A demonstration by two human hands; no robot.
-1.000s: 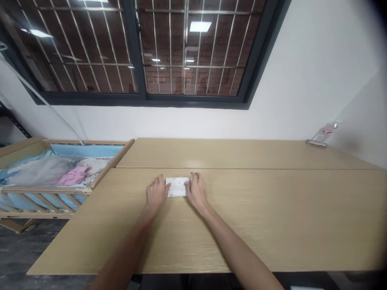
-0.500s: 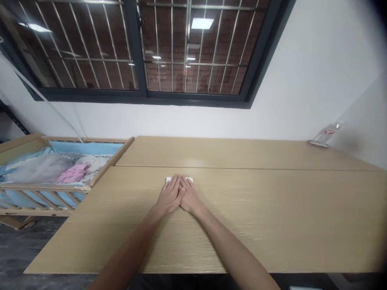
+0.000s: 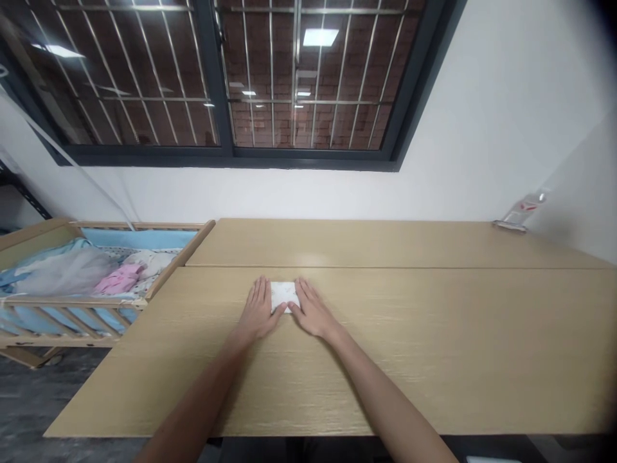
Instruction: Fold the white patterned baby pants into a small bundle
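A small white square with faint marks, like a folded cloth or packet [image 3: 284, 296], lies flat on the light wooden table [image 3: 434, 347]. Along its left edge rests my left hand [image 3: 259, 310], palm down with the fingers stretched forward. My right hand [image 3: 312, 310] lies the same way at the right edge. Both thumbs reach inward to the near edge of the white square and almost meet there. Neither hand is closed around anything.
A wooden cot [image 3: 180, 257] with blue padding, a pink cloth [image 3: 119, 279] and sheer white netting stands left of the table. In the far right corner sits a clear plastic packet [image 3: 520, 211]. A barred window [image 3: 308, 83] is in the wall behind.
My hands have moved apart, the left one leftward and the right one rightward. The white square, mostly covered by them before, now shows between them.
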